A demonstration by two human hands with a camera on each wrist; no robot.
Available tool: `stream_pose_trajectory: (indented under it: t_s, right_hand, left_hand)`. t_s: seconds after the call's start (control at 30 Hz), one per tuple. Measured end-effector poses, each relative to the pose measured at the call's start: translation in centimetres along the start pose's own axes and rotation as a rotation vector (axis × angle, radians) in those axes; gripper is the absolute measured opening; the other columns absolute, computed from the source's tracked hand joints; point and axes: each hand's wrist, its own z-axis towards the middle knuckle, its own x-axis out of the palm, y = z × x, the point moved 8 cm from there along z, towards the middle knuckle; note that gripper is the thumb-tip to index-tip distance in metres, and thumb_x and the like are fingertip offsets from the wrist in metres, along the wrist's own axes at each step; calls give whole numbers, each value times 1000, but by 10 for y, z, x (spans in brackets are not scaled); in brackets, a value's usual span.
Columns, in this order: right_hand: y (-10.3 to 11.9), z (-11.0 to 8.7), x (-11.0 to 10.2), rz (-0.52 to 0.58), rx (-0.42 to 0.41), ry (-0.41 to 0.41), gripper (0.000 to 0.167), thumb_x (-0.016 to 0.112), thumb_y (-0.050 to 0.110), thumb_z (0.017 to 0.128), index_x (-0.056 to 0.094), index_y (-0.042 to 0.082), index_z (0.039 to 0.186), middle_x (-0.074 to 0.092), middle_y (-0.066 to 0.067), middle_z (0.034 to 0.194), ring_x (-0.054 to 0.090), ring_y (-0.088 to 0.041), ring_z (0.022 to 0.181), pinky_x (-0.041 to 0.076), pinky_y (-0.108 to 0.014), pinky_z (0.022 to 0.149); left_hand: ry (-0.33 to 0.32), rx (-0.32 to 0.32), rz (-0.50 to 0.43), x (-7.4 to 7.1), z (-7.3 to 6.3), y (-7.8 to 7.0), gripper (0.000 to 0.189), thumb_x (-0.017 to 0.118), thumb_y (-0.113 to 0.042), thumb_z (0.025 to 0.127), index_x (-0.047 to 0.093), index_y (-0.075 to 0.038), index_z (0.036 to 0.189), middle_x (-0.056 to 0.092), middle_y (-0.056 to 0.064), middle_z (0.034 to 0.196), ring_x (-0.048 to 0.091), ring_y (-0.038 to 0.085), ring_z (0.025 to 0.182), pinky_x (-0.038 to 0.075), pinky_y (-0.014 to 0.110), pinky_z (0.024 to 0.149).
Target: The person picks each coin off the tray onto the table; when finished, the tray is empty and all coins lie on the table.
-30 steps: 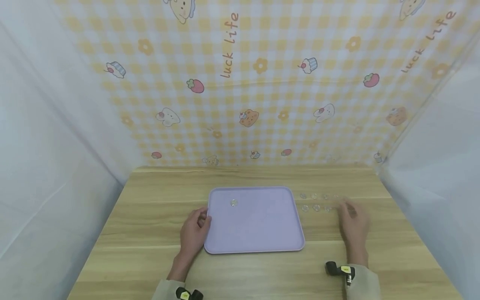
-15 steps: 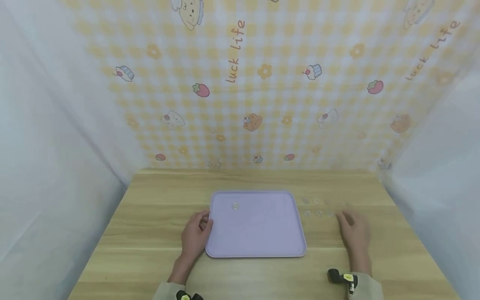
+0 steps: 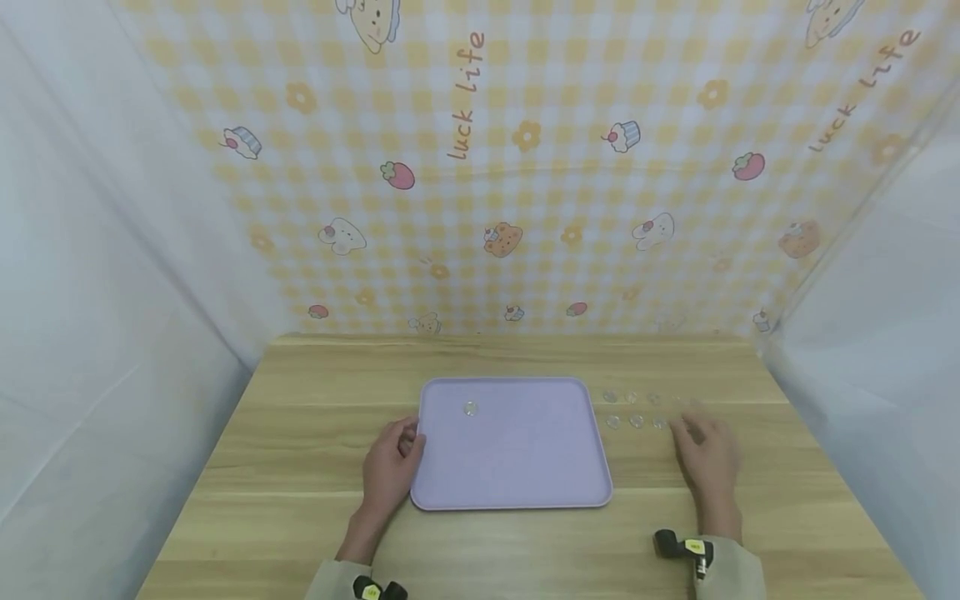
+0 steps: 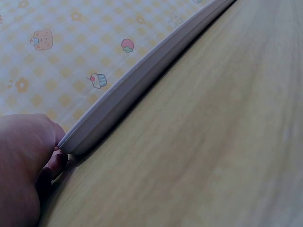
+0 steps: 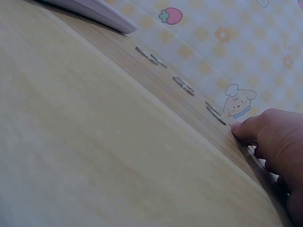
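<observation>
A lilac rectangular tray [image 3: 517, 450] lies on the wooden table. My left hand [image 3: 392, 462] grips its left rim, the thumb on the edge and the fingers curled at its side; the left wrist view shows the same hand [image 4: 26, 161] at the tray's corner. On the tray, one small clear disc [image 3: 470, 408] lies near the upper left. Right of it, several similar flat clear discs [image 3: 636, 422] form two rows. My right hand [image 3: 708, 450] bends at the right end of the nearer row, fingertips down at the tabletop. I cannot tell whether a disc is under them.
The wood-grain table [image 3: 510, 554] extends around the tray. A yellow checked cloth [image 3: 525, 192] with cartoon prints hangs behind its far edge. White sheets stand on both sides. In the right wrist view, the tray's edge [image 5: 104, 16] shows beyond the discs.
My right hand's fingertips have come slightly toward me, from between the rows to the end of the nearer row. The left hand stays on the tray's rim; the camera view has shifted slightly.
</observation>
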Motion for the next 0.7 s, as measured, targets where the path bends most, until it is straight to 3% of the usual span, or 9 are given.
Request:
stream_pose_trajectory:
  t_s: [0.33, 0.7]
  right_hand:
    - [1, -1, -1, 16, 10, 4, 45, 61, 36, 98, 63, 0, 125, 58, -25, 128, 49, -42, 122, 35, -58, 105]
    - [-4, -1, -1, 129, 62, -36, 39, 61, 30, 97, 64, 0, 122, 57, -23, 128, 47, -41, 123, 34, -59, 104]
  left_hand:
    - [-6, 8, -5, 1, 0, 1, 28, 72, -15, 90, 70, -10, 117, 67, -1, 88, 53, 6, 65, 44, 21, 56]
    - [-3, 7, -3, 0, 0, 1, 28, 72, -15, 90, 70, -10, 117, 67, -1, 88, 53, 7, 65, 43, 21, 56]
